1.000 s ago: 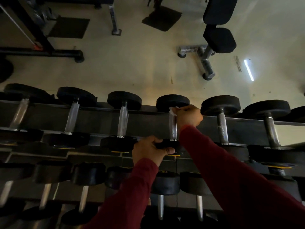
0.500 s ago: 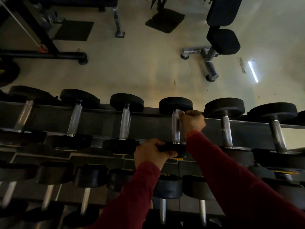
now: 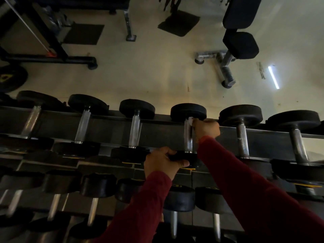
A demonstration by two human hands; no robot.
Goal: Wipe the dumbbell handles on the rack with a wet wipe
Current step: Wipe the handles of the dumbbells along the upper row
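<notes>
A row of black dumbbells with chrome handles lies across the top tier of the dark rack. On the fourth dumbbell from the left, my right hand wraps a white wet wipe round the far end of the handle, just under the far weight head. My left hand grips the near weight head of the same dumbbell, thumb along its front. Most of the wipe is hidden inside my right fist.
More dumbbells fill a lower tier below my arms. Neighbouring handles stand close on either side. Beyond the rack, a padded bench and a black machine frame stand on the pale floor.
My right hand with the wipe has stayed at the far end of the handle, and the left hand keeps its grip. The whole view has shifted slightly with my head.
</notes>
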